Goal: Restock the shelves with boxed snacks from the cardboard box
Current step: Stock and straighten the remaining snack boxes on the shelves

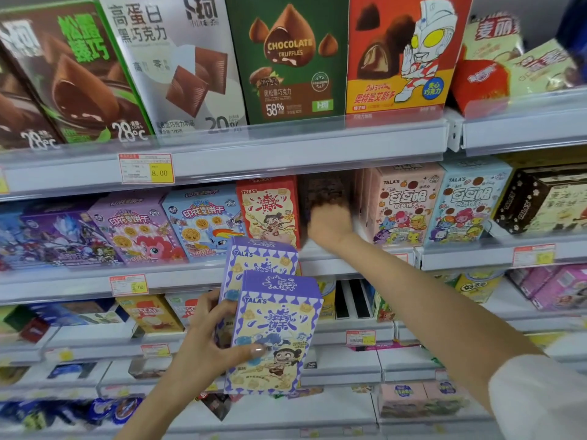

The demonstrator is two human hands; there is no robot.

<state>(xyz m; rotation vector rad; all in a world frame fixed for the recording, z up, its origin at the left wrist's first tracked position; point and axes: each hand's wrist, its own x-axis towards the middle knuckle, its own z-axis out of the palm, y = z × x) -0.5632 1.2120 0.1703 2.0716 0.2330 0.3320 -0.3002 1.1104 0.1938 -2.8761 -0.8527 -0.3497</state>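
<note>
- Step: shelving under way on the middle shelf [197, 276]. The right hand [330, 228] is deep in the slot between the red box [270, 211] and the pink box [403, 204], against a dark blurred item [324, 188], probably a box being pushed back.
- Right grip: too blurred to tell whether the fingers curl round the item or lie flat on it.
- The left hand [206, 341] grips two purple boxes [276, 331], upright and stacked front to back, thumb across the front face and fingers behind. They sit in front of the lower tiers, just below the slot.
- Next move, as a judgement: pull the right hand out, take one purple box, and slide it upright and face out next to the red box.
- Cardboard box: not in view.
- Surroundings: white store shelving with clear rails and yellow price tags [146, 168]. Chocolate boxes [292, 58] fill the top tier, with more snacks below.
</note>
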